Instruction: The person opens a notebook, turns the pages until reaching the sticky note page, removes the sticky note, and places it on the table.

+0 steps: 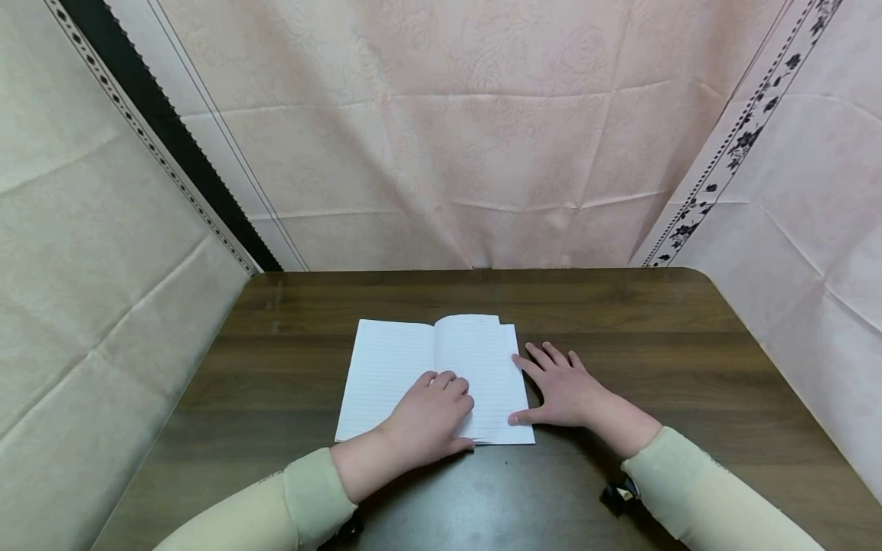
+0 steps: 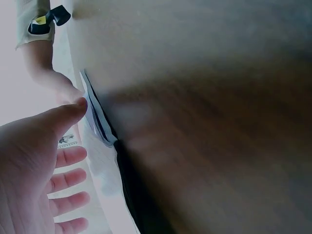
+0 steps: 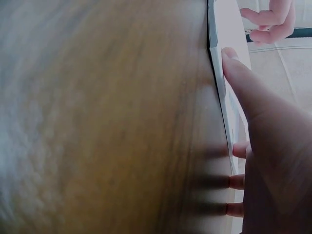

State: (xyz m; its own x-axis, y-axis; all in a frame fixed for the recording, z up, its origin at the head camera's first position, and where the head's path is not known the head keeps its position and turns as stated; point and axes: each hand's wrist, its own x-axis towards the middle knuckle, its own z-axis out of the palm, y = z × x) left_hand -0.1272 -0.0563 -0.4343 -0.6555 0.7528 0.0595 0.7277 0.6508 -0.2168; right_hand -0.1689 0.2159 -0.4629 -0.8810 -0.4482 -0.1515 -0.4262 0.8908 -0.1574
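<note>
An open notebook (image 1: 388, 358) with white ruled pages lies on the table, and one right-hand page bulges up a little near the centre fold. My left hand (image 1: 430, 419) is over the lower middle of the notebook, palm down, with its fingers loosely bent. The left wrist view shows nothing in the grasp of that left hand (image 2: 27, 165); contact with the paper cannot be told. At the right edge, my right hand (image 1: 565, 394) spreads its fingers, its thumb and index finger on the page margin. Other fingertips of this right hand (image 3: 278, 131) reach the tabletop beside the notebook (image 3: 228, 24).
The dark brown wooden table (image 1: 289, 383) extends around the notebook on every side. Pale cloth (image 1: 482, 153) hangs behind the far edge, with more cloth at both sides. A small black device (image 1: 615, 497) is at the right wrist, below the sleeve (image 1: 678, 478).
</note>
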